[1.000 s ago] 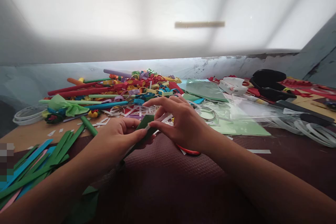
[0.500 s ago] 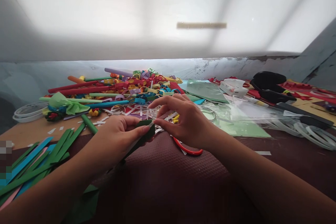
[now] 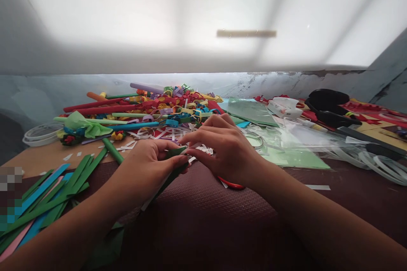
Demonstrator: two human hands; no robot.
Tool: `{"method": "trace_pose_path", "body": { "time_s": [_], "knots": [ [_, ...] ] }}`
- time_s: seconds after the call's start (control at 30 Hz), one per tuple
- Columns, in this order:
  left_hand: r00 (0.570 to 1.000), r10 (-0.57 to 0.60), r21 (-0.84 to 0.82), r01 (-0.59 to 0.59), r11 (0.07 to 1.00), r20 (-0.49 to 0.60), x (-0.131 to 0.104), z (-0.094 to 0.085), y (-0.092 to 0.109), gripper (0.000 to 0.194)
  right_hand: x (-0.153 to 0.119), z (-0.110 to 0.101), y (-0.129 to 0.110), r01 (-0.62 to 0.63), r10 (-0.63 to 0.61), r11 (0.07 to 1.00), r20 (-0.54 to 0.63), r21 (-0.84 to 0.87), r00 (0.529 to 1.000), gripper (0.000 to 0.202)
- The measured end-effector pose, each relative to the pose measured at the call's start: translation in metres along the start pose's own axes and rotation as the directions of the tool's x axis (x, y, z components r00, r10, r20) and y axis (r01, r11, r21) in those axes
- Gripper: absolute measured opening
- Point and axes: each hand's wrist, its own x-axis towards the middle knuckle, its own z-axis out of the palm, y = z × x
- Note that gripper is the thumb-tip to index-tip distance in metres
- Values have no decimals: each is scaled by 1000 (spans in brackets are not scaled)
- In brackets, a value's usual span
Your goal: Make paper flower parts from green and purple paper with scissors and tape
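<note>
My left hand [image 3: 144,165] is closed, thumb against fingers, on a dark green paper strip [image 3: 165,182] that hangs down toward me. At the strip's upper end, my right hand [image 3: 227,146] pinches a narrow pale strip [image 3: 193,146] between thumb and index finger. The fingertips of both hands nearly touch. Part of the green paper is hidden by my left hand. Below my right hand, a curved red handle [image 3: 233,185] lies on the dark red textured surface [image 3: 203,220], its other end covered by the hand.
Green, blue and pink paper strips [image 3: 68,188] lie at left. Behind them are white rolls [image 3: 43,134], rolled paper sticks [image 3: 95,109] and colourful paper chains [image 3: 178,112]. Light green sheets [image 3: 295,159], a black case [image 3: 329,106] and coiled white strips [image 3: 381,163] occupy the right.
The green paper's top end has tilted and shows less of its face. A longer piece of the pale strip shows at my right fingertips. The view has shifted slightly.
</note>
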Motion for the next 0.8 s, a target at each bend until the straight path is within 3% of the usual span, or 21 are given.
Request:
{"method": "trace_pose_path", "body": {
  "time_s": [0.23, 0.5, 0.63, 0.7, 0.8],
  "knots": [
    [997, -58, 4, 57, 998, 50, -3, -3, -2, 32, -2, -1, 2, 139, -136, 983, 36, -119, 990, 15],
    [998, 36, 110, -42, 993, 55, -2, 0, 0, 38, 0, 0, -2, 30, -26, 992, 35, -119, 999, 12],
    [999, 42, 37, -41, 998, -26, -1, 2, -2, 32, 2, -4, 0, 21, -15, 984, 34, -175, 999, 18],
    [996, 54, 35, -51, 998, -76, -1, 0, -3, 31, 3, -5, 1, 3, 0, 990, 24, -139, 1000, 18],
    [981, 152, 133, -135, 982, -123, -2, -5, -1, 31, 4, -4, 1, -53, 56, 994, -32, 96, 998, 10]
  ]
}}
